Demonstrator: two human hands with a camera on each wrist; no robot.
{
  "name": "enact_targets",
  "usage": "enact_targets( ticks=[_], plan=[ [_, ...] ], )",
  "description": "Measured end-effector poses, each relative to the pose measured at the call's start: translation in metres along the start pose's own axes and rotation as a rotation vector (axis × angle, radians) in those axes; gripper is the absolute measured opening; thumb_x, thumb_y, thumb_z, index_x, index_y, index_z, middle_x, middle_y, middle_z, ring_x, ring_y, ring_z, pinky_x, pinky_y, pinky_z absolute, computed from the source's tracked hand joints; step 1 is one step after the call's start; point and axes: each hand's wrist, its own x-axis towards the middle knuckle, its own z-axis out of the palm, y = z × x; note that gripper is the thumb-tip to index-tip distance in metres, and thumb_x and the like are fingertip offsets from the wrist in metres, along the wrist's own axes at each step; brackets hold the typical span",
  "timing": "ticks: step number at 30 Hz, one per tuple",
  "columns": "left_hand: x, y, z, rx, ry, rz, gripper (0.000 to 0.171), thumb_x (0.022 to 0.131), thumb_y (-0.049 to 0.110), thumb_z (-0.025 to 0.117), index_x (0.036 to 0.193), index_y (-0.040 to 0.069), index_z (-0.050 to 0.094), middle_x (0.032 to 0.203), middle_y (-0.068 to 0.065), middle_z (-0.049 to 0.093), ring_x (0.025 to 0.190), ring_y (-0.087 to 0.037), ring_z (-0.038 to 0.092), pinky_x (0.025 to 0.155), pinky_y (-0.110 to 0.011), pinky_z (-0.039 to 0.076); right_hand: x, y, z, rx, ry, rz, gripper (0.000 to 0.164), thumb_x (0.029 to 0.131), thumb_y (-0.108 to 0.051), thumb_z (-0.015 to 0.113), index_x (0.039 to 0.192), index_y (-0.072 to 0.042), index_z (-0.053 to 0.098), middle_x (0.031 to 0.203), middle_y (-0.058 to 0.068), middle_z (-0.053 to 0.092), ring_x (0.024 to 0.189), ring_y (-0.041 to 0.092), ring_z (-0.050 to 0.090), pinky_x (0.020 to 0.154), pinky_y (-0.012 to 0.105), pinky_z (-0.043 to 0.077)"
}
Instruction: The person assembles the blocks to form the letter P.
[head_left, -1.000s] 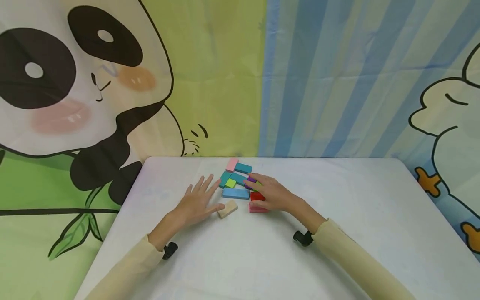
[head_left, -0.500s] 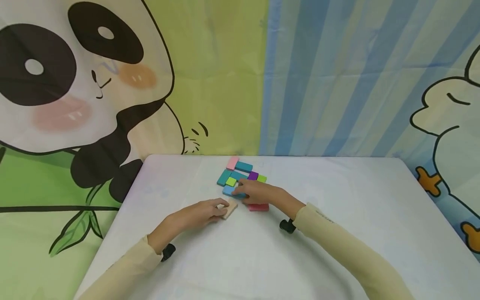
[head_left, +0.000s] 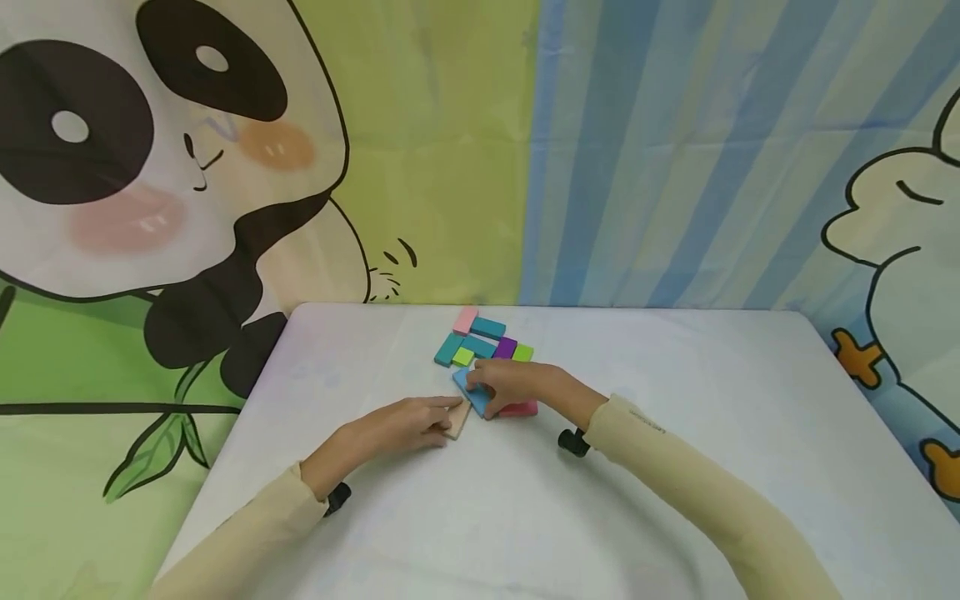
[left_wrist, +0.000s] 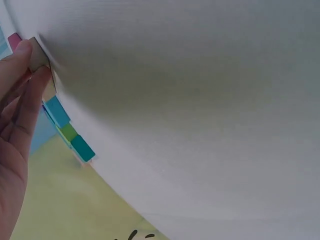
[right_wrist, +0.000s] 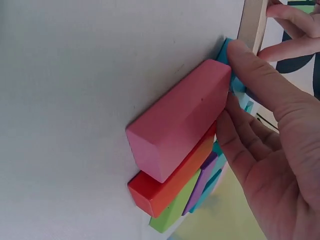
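Observation:
My left hand (head_left: 401, 427) pinches a plain wooden block (head_left: 457, 419) between thumb and fingers, at the near side of a cluster of coloured blocks. In the left wrist view, the thumb and fingertips lie on either side of that wooden block (left_wrist: 38, 56). My right hand (head_left: 517, 381) grips a light blue block (head_left: 472, 390), which lies slanted with its near end close to the wooden one. Partly under the right hand is a pink block (head_left: 521, 409); the right wrist view shows a red block (right_wrist: 167, 185) beside it.
Behind the hands lie two lime blocks (head_left: 463, 357), a purple block (head_left: 506, 347), several teal blocks (head_left: 479, 346) and a light pink block (head_left: 466, 320). They are on a white table (head_left: 675, 375), with a printed cloth (head_left: 427, 150) hanging behind its far edge.
My left hand has gone from spread fingers to pinching the wooden block, which has turned a little. My right hand has moved left from the red and pink blocks; the blue block has turned aslant.

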Motion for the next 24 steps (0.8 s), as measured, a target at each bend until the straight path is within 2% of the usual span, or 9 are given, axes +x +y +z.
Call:
enact_targets(
  ticks=[3,5,7,9,12,16,19,22,24],
  plan=[
    [0.0,0.0,0.0,-0.005,0.007,0.001,0.009,0.089,0.018,0.07,0.085,0.011,0.067,0.143,-0.017,0.053,0.117,-0.022,0.064,0.077,-0.018,0.053,0.003,-0.001,-0.002,0.015,-0.002,0.009,0.041,0.081,-0.029,0.079,0.117,-0.015,0.063,0.133,0.008,0.048,0.091,0.013,0.056,0.078,0.018,0.05],
    [0.001,0.0,0.0,-0.011,0.008,-0.007,0.011,0.089,0.017,0.07,0.081,0.011,0.066,0.142,-0.018,0.053,0.114,-0.021,0.064,0.074,-0.017,0.05,0.005,0.0,-0.003,-0.002,-0.004,-0.001,0.039,0.08,-0.03,0.079,0.114,-0.016,0.063,0.147,0.008,0.04,0.107,0.016,0.058,0.086,0.02,0.051],
    [0.002,0.001,-0.001,0.007,0.005,-0.003,0.014,0.089,0.017,0.07,0.078,0.011,0.064,0.141,-0.018,0.054,0.113,-0.021,0.064,0.073,-0.018,0.049,0.006,0.002,-0.003,-0.035,-0.013,-0.014,0.038,0.08,-0.032,0.079,0.111,-0.016,0.062,0.153,0.007,0.036,0.12,0.019,0.056,0.09,0.021,0.05],
    [0.003,0.003,-0.002,0.047,-0.001,0.011,0.012,0.089,0.018,0.07,0.079,0.012,0.066,0.139,-0.017,0.057,0.113,-0.021,0.064,0.078,-0.02,0.053,0.006,0.003,-0.003,-0.061,-0.016,-0.027,0.038,0.081,-0.034,0.078,0.11,-0.016,0.062,0.155,0.007,0.035,0.126,0.019,0.053,0.092,0.022,0.05],
    [0.007,0.005,-0.003,0.096,-0.007,0.045,0.012,0.087,0.021,0.073,0.079,0.014,0.066,0.124,-0.01,0.063,0.101,-0.017,0.066,0.079,-0.022,0.055,0.005,0.004,-0.002,-0.072,-0.01,-0.019,0.041,0.081,-0.036,0.078,0.111,-0.015,0.061,0.154,0.008,0.036,0.113,0.017,0.058,0.088,0.022,0.05],
    [0.004,0.006,-0.001,0.116,-0.001,0.073,0.012,0.085,0.025,0.075,0.083,0.015,0.067,0.11,-0.003,0.059,0.085,-0.009,0.057,0.077,-0.02,0.054,0.003,0.005,0.0,-0.075,0.02,-0.007,0.045,0.08,-0.039,0.078,0.113,-0.014,0.059,0.152,0.01,0.038,0.097,0.014,0.055,0.086,0.023,0.05],
    [-0.002,0.006,0.003,0.131,0.031,0.077,0.02,0.085,0.028,0.075,0.098,0.015,0.07,0.116,-0.005,0.06,0.094,-0.012,0.06,0.082,-0.023,0.055,0.003,0.006,0.003,-0.086,0.038,-0.006,0.046,0.08,-0.04,0.078,0.113,-0.015,0.059,0.152,0.011,0.039,0.1,0.013,0.053,0.085,0.023,0.049],
    [-0.008,0.008,0.005,0.107,0.048,0.038,0.033,0.085,0.031,0.073,0.114,0.014,0.071,0.126,-0.009,0.06,0.108,-0.02,0.062,0.09,-0.03,0.056,0.003,0.005,0.003,-0.09,0.039,-0.008,0.046,0.08,-0.04,0.078,0.114,-0.015,0.058,0.153,0.012,0.038,0.111,0.015,0.053,0.089,0.024,0.049],
    [-0.011,0.009,0.006,0.076,0.043,0.004,0.033,0.086,0.031,0.072,0.115,0.015,0.071,0.129,-0.01,0.06,0.114,-0.022,0.061,0.094,-0.033,0.055,0.003,0.005,0.004,-0.088,0.037,-0.013,0.046,0.08,-0.039,0.078,0.114,-0.015,0.058,0.153,0.011,0.038,0.113,0.015,0.053,0.09,0.025,0.049]
  ],
)
